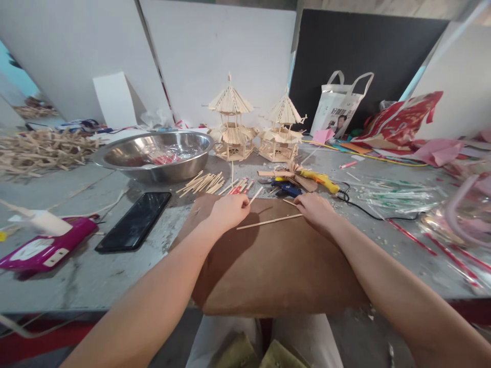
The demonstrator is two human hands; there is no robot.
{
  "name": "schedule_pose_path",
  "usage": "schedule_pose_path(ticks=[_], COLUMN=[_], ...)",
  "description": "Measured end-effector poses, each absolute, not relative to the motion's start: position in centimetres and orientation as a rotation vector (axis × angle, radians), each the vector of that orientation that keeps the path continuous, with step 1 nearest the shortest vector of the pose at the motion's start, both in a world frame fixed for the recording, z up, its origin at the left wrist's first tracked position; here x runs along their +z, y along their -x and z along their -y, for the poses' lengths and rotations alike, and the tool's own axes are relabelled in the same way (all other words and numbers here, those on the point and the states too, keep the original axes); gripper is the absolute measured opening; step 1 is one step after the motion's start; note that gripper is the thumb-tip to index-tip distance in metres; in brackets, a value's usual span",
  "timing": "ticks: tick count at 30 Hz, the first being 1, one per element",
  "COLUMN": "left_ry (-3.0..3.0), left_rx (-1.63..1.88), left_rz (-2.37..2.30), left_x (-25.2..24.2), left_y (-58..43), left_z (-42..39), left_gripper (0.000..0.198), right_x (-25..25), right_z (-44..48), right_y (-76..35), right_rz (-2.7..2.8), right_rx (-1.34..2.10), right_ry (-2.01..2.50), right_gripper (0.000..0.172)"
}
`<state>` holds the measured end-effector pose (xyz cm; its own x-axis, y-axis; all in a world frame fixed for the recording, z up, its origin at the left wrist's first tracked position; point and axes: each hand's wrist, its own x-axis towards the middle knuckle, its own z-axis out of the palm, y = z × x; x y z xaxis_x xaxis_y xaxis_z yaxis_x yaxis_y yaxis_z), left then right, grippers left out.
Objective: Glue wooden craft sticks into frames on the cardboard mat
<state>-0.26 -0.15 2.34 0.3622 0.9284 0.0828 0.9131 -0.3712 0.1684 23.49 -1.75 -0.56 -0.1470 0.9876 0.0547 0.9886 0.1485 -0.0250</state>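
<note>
Two hands work above a brown board [276, 278] on the counter [76, 278]: the left hand [230, 210] pinches a short stick [257, 194]; the right hand [316, 209] curls narrowly at one end of a long stick [269, 221], its grip unclear. Sticks are apparently being positioned; the next move likely calls for steady alignment.

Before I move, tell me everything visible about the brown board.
The brown board looks flat and smooth, perhaps wood or card. It lies on the grey table, reaching its front edge, shadowed on the left. The left hand, right hand and a thin stick are over its far part; contact is unclear.
</note>
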Motion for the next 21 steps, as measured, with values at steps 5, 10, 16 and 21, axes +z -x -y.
schedule_pose_path(ticks=[5,10,16,21], left_ry=[-2.474,-2.418,-2.269,-2.285], left_rx=[0.448,0.597,0.764,0.784], left_rz=[-1.729,-1.642,-1.529,-1.491], left_x=[2.2,2.1,1.8,2.0], left_y=[0.5,0.5,0.5,0.5], left_z=[0.0,-0.2,-0.3,0.0], left_gripper=[0.023,0.023,0.034,0.04], right_x=[-0.5,-0.6,0.0,-0.1], right_z=[1.9,2.4,3.7,3.9], right_y=[-23.4,-23.5,-22.6,-22.1], right_rz=[2.373,2.287,2.319,2.495], right_rx=[-0.075,0.026,0.073,0.097], right_ry=[1.995,1.871,1.686,1.622], right_gripper=[0.028,0.024,0.017,0.024])
